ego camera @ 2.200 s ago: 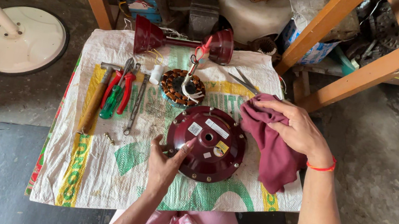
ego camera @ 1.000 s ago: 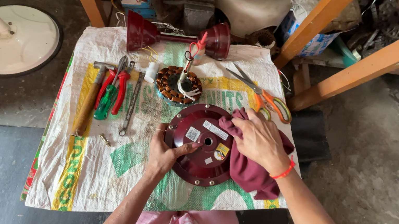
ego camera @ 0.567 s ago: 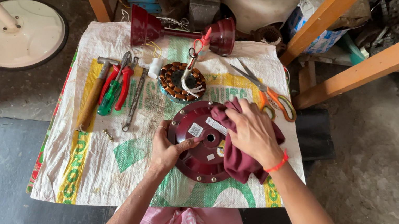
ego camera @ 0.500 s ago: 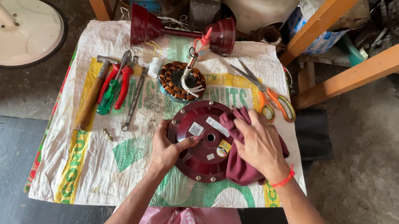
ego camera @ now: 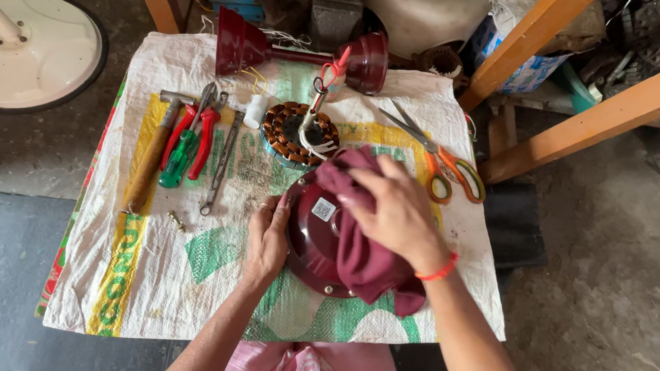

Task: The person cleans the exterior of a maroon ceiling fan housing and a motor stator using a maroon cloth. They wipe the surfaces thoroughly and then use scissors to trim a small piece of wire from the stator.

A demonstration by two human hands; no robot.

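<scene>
The maroon motor cover point(ego camera: 311, 239), steadied by the left hand point(ego camera: 267, 242), should be wiped firmly with the cloth point(ego camera: 367, 257) gripped in the right hand point(ego camera: 396, 213).

grey concrete floor point(ego camera: 646, 285); orange wooden frame point(ego camera: 612, 106)

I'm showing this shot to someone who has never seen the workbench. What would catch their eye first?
Most likely the two hands at the centre: the right hand presses a maroon cloth onto a round maroon fan cover, while the left hand steadies its left edge. Just above sits the copper coil ring, with a hammer and pliers lined up on the left of the woven sack.
</scene>
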